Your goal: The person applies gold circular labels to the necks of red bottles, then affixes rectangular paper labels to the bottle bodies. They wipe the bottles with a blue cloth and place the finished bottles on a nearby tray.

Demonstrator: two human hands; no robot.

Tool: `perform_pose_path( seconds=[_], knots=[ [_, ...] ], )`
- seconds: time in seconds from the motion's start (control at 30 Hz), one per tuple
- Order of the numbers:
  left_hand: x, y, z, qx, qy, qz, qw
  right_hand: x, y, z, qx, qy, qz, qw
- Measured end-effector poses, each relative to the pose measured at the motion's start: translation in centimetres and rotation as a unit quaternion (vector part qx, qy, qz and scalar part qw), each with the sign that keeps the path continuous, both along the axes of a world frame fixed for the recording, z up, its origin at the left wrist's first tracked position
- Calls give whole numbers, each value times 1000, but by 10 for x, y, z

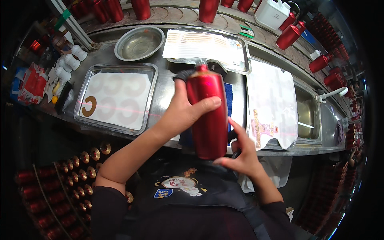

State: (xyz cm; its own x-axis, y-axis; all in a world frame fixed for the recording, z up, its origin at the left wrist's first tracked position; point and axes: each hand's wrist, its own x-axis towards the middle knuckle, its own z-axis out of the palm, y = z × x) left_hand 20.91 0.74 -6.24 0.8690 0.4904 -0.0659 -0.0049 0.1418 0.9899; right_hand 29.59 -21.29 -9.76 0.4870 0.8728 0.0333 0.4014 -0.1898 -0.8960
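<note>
A glossy red bottle [210, 124] with a narrow clear neck is held upright in front of my chest, over the counter's near edge. My left hand [188, 107] wraps its upper side, thumb across the front, the other fingers hidden behind. Low on the bottle, my right hand [245, 154] grips the base between thumb and fingers. To the left lies a metal tray [155, 82] with a white sheet [130, 94] bearing one gold C-shaped label [89, 106]. On the right, a white backing sheet [274, 94] carries an ornate pink-and-gold label [262, 128].
Behind the bottle, striped white sheets [196, 44] lie on another tray [248, 60], beside a metal bowl [140, 44]. A curved conveyor [172, 16] carries red bottles and a white jug [272, 15]. A sink [308, 116] is at right; racked red bottles [44, 188] stand lower left.
</note>
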Motion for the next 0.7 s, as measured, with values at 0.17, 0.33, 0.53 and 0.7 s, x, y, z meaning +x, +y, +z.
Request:
perform_pose_path(
  seconds=[0.17,0.33,0.53,0.7],
  knots=[
    [21,-5,-23,-11,88,-47,995,-15,-3,-30,63,-137,-67,986],
    [31,7,-26,2,85,-28,996,-2,12,-40,99,-170,-70,978],
    [37,7,-22,254,190,28,948,-4,27,-49,48,-145,-59,987],
    [26,7,-25,233,219,32,947,-8,30,-46,3,-141,-67,988]
  ],
)
